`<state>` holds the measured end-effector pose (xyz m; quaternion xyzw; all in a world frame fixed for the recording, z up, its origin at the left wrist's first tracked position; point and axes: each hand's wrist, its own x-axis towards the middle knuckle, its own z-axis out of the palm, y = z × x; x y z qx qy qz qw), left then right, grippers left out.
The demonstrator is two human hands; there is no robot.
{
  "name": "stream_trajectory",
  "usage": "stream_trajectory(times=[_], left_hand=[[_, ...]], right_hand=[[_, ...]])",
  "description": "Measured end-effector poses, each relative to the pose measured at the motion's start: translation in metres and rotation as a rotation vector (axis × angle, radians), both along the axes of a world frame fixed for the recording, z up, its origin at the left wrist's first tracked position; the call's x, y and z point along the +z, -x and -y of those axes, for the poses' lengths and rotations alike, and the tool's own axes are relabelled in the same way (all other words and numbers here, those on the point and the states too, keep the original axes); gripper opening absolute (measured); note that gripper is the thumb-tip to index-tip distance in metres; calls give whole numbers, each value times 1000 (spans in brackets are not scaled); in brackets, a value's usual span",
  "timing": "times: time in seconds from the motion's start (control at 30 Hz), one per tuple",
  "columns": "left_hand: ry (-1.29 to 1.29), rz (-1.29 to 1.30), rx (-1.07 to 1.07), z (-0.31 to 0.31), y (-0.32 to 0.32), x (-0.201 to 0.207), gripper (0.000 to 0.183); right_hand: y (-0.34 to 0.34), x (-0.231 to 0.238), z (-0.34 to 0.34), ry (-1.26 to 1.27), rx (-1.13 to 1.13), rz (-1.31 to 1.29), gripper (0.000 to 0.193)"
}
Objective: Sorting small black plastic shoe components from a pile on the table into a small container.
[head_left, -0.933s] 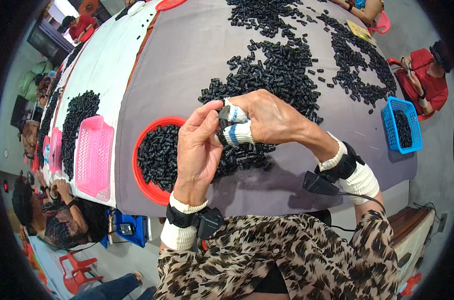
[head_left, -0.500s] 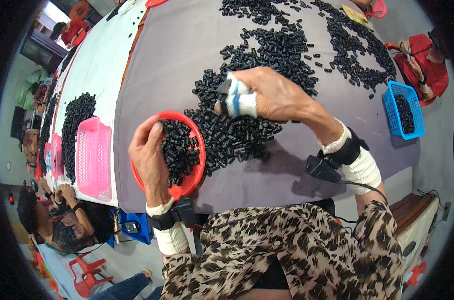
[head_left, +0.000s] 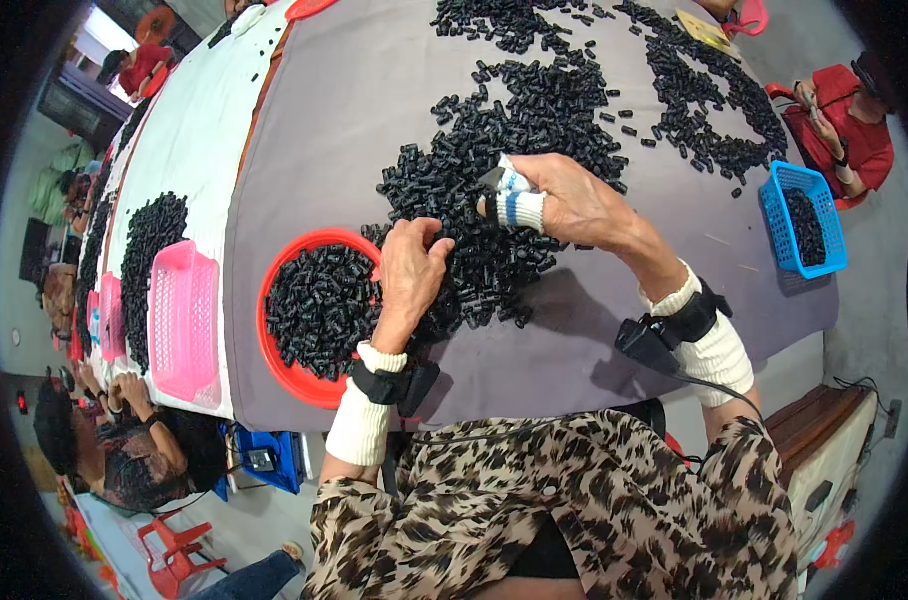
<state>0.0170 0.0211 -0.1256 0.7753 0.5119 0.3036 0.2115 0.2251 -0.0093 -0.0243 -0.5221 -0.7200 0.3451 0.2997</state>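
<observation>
A: We can't see the left hand's fingertips; they sink into the pile of small black parts.

B: And the right hand? We see cloth wraps over 2 fingers, but whatever it pinches is too small to tell.

A: The red tray's right rim is hidden under the left hand.

B: We lose the black parts' shape; each is too small to make out.

leopard-print top; white knit cuffs; black wrist straps with cabled units; right hand: white-blue taped fingers
</observation>
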Motion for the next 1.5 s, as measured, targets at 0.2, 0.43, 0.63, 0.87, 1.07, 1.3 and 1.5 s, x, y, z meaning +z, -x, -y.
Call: stream_trajectory(times=[0.2,0.43,0.63,0.87,1.07,1.3,1.5], left_hand=[[205,135,-30,-8,-4,4,20],[864,1458,-273,9,16,66,28],[879,1773,-474,25,20,84,29],[780,1738,-520,31,26,96,27],[790,1701,-472,30,25,97,26],[770,1664,-452,31,26,99,25],[766,1618,-421,29,25,97,24]], right_hand=[[-2,-12,2,49,-5,-122,25],[20,1,-2,-38,101,-96,32],[50,35,-1,-16,143,-154,41],[66,56,-1,-65,179,-71,40],[67,56,-6,-85,205,21,38],[68,51,-10,-72,228,42,38],[66,52,-11,-83,266,74,35]])
